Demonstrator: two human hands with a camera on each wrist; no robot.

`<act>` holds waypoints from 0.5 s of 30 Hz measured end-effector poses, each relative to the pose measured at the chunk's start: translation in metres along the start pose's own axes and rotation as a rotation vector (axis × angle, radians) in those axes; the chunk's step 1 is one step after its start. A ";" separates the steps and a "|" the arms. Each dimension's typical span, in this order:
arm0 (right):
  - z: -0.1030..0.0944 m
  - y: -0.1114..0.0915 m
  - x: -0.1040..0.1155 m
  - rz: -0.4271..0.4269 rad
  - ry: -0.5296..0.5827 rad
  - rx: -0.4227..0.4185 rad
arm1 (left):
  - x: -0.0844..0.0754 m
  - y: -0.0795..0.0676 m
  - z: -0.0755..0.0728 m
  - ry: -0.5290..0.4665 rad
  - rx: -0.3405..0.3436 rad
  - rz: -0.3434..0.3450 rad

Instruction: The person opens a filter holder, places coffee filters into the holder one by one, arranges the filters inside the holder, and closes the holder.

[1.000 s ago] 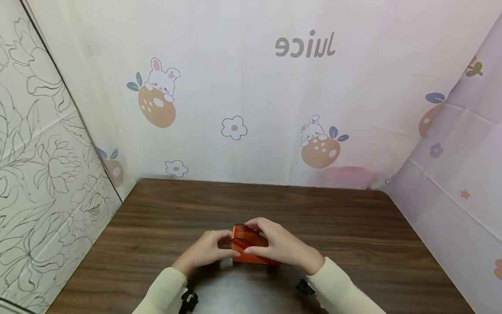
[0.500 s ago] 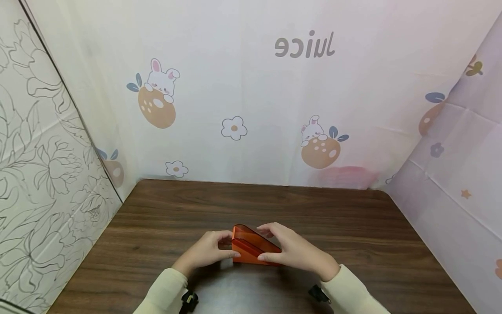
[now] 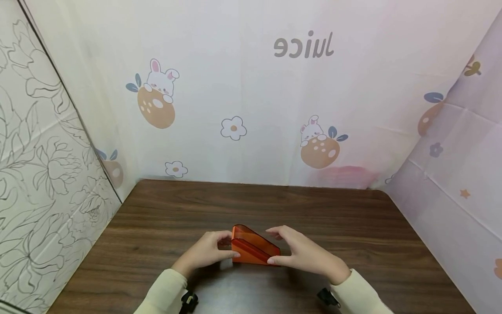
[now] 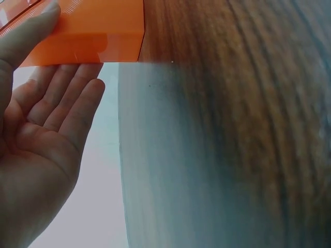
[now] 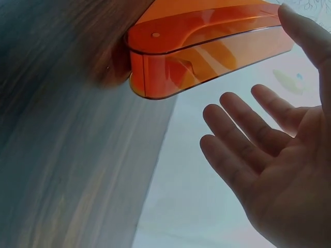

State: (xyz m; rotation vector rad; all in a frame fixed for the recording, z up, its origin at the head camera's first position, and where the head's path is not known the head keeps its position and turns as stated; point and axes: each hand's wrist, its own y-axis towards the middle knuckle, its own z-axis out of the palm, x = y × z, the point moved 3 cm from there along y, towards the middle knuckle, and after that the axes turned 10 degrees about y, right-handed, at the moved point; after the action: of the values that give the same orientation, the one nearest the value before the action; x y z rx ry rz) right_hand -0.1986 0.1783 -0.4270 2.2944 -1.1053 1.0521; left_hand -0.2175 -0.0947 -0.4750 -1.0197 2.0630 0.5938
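A glossy orange wedge-shaped box (image 3: 251,253) stands on the table, with a see-through orange slanted cover (image 3: 256,242) sloping down to the right. My left hand (image 3: 205,249) holds its tall left end, the thumb on the near face and the fingers reaching behind; the left wrist view has this thumb (image 4: 31,33) against the orange side. At the low right end is my right hand (image 3: 303,252), fingers spread and relaxed. In the right wrist view its fingers stand apart from the box; whether the thumb (image 5: 305,33) touches it I cannot tell.
The dark wood-grain table (image 3: 176,205) reaches back to a printed curtain (image 3: 266,161). A floral panel (image 3: 51,165) borders the left side, and more curtain (image 3: 451,174) hangs on the right. Black wrist mounts (image 3: 328,298) sit below the sleeves.
My right hand has slid down along the slanted cover to the right, its fingers coming away from the box. The left hand and the box have stayed put.
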 end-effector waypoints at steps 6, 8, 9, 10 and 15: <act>0.001 -0.004 -0.004 0.004 0.026 0.006 | -0.001 -0.001 0.000 -0.005 0.000 -0.005; 0.001 -0.005 -0.005 0.012 0.027 0.012 | -0.001 -0.001 -0.001 -0.005 0.000 -0.007; 0.001 -0.005 -0.006 0.015 0.033 0.014 | -0.001 -0.001 -0.001 -0.005 0.000 -0.010; 0.001 -0.005 -0.007 0.021 0.042 0.014 | -0.001 -0.001 -0.001 -0.003 0.001 -0.016; -0.003 -0.007 -0.008 0.033 0.053 -0.005 | -0.001 -0.003 -0.003 0.024 0.008 -0.037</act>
State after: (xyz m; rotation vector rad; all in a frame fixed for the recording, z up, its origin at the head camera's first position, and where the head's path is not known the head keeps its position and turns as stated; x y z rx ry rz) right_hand -0.1977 0.1887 -0.4311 2.2390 -1.1269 1.1147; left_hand -0.2162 -0.0978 -0.4732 -1.0627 2.0617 0.5570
